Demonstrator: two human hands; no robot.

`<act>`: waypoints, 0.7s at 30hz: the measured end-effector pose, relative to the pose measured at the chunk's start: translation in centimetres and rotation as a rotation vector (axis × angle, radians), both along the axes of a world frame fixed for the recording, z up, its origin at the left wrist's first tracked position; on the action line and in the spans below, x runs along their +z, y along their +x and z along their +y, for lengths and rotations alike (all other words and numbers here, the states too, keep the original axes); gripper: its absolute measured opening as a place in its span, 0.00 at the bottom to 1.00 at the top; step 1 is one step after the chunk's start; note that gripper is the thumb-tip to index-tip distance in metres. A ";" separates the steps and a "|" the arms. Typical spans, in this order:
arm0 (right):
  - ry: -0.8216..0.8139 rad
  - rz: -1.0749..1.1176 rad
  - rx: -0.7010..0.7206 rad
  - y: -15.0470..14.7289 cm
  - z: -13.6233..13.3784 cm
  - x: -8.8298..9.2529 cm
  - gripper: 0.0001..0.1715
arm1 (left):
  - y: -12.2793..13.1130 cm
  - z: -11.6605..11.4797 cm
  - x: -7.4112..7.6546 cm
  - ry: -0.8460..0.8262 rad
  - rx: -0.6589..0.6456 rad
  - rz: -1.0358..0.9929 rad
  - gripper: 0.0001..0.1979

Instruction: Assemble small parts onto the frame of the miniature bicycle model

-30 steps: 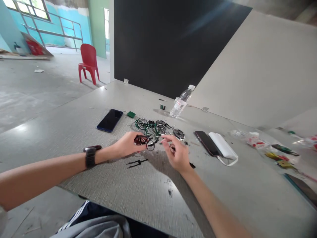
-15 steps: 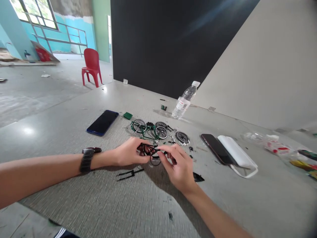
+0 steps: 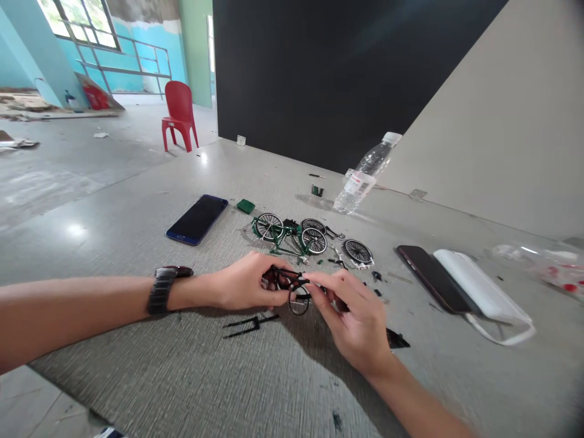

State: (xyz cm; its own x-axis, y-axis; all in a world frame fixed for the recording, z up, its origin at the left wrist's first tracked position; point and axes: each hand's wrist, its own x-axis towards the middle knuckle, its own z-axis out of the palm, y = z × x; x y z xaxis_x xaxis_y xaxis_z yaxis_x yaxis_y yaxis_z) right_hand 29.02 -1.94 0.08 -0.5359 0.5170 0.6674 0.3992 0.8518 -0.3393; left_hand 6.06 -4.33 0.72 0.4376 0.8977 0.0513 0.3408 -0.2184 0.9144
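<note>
Head view: the left hand (image 3: pixel 246 289) pinches a small black model bicycle frame with one spoked wheel (image 3: pixel 292 289) just above the grey textured desk (image 3: pixel 205 377), fingers closed on the frame's left end, probably to steady it. The right hand (image 3: pixel 360 319) meets it from the other side, thumb and forefinger pressed together on the frame's right end beside the wheel; whether a loose part sits between those fingertips is too small to tell. The frame hangs between both hands near the desk's middle, close to the body, likely so fine work stays in sight.

A black two-pronged fork piece (image 3: pixel 250 323) lies on the desk just below the left hand, within easy reach. Behind the hands sits a green model bicycle with spoked wheels (image 3: pixel 292 234), and a loose black spoked wheel (image 3: pixel 358 251) lies to its right.

Further out, kept off the work patch: a dark blue smartphone (image 3: pixel 198 219), a small green block (image 3: pixel 245 206), a clear plastic water bottle (image 3: pixel 365 176) leaning, a black phone (image 3: pixel 426 277) touching a white power bank with a strap (image 3: pixel 479 292). A black wristwatch (image 3: pixel 160 291) is on the left wrist. A red plastic chair (image 3: pixel 179 115) stands on the floor far off.
</note>
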 end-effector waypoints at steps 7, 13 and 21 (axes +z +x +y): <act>-0.042 0.009 -0.119 0.5 -0.4 0.3 0.11 | -0.5 0.1 0.1 -0.097 -0.051 -0.129 0.13; -0.010 -0.038 -0.309 1.5 0.7 1.8 0.14 | -0.6 0.4 0.2 -0.196 0.046 -0.232 0.16; -0.078 -0.168 -0.355 3.2 2.4 1.6 0.16 | -0.6 0.4 -0.3 -0.211 0.078 -0.212 0.18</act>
